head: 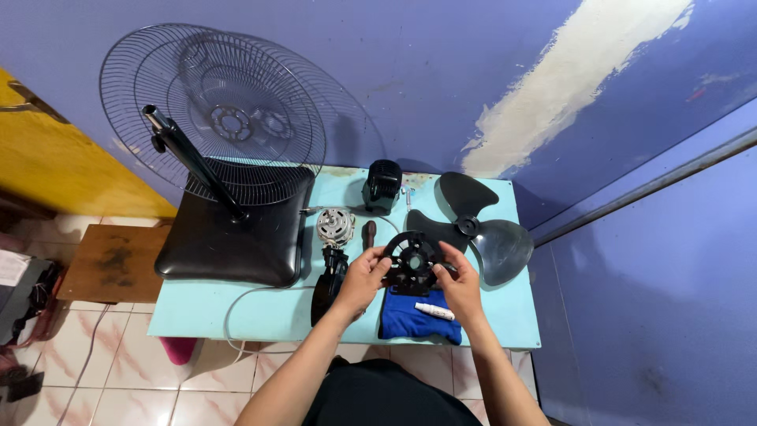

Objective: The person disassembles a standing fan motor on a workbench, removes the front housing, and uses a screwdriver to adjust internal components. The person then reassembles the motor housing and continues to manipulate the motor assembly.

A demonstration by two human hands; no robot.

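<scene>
Packaging found: one small white tube, at 5 o'clock from the middle of the view.

The small white tube (434, 311) lies on its side on a folded blue cloth (400, 322) at the near edge of the light blue table (236, 312). It is slim and round, with its length running from 10 o'clock to 4 o'clock. It sits just under the right hand (461, 288), at 5 o'clock from the black round fan part (413, 264) gripped by that hand and the left hand (364, 278). Any print on the tube is too small to make out.
</scene>
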